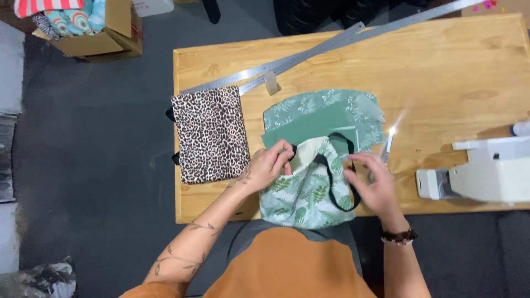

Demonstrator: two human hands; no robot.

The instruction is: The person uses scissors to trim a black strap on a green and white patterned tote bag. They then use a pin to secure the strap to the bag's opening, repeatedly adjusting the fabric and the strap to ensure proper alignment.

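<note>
Wooden table (pixel 441 66) on dark floor (pixel 99 165); left hand (pixel 270 165) pinching leaf-print bag (pixel 303 193); right hand (pixel 372 185) loosely curled on it.

On the pale wooden table (pixel 441 66), a white fabric bag printed with green fern leaves (pixel 301 190), black-strapped, lies right of a brown-and-black leopard-print cloth bag (pixel 210 134).
</note>
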